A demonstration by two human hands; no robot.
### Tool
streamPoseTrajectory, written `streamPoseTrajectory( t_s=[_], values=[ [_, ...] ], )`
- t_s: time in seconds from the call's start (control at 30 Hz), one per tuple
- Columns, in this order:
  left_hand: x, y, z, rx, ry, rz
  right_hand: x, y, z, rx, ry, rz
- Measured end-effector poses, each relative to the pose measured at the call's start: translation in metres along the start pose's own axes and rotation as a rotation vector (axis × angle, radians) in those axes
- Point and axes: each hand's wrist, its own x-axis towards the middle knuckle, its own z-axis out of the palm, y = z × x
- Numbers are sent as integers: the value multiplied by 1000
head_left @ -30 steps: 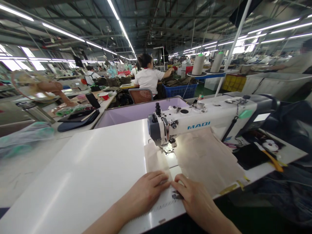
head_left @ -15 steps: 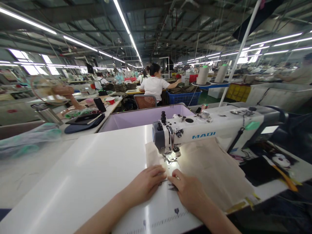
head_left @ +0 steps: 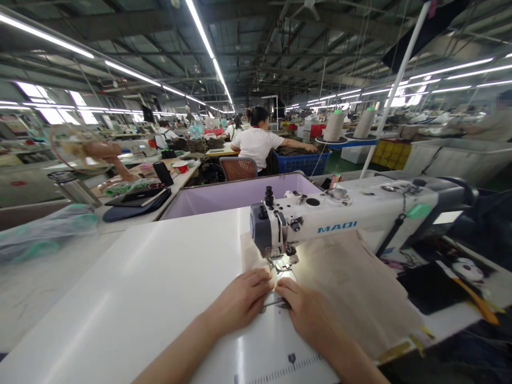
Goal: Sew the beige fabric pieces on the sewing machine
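Note:
A beige piece of fabric point(head_left: 352, 293) lies under the head of a white sewing machine point(head_left: 336, 218), mostly to the right of the needle. My left hand point(head_left: 242, 298) is just in front of the lit presser foot point(head_left: 282, 264), its curled fingers closed on the fabric's near edge. Close beside it, my right hand point(head_left: 308, 312) pinches the same edge with thumb and forefinger. A small dark metal piece point(head_left: 283, 304) shows below the right fingertips; its kind I cannot make out. The fingertips partly cover the fabric at the needle.
The white tabletop point(head_left: 160, 288) carries a printed ruler scale at its front. Behind it is a lilac bin point(head_left: 224, 197). Two thread cones point(head_left: 334, 125) stand beyond the machine. A co-worker point(head_left: 256, 141) reaches into a blue basket point(head_left: 302, 162). Black cloth point(head_left: 428, 285) lies at right.
My right fingers have closed from a wider curl into a pinch near the left fingertips. The fabric has shifted slightly in view. The co-worker's arm has lowered into the blue basket.

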Motion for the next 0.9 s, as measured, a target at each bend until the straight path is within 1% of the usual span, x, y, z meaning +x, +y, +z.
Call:
streamPoseTrajectory(
  t_s=[0.17,0.43,0.73,0.83,0.9],
  values=[
    [1,-1,-1,-2,14,1,1,0,2,13,6,10],
    [2,2,-5,-6,-8,9,0,2,5,0,0,7],
    [2,-3,-1,14,-17,28,0,-2,-3,-35,-20,26],
    [3,-4,-1,16,-34,24,2,-2,-3,-58,-15,32],
    [4,-5,-1,19,-25,21,4,-2,-3,-72,-9,33]
  ],
)
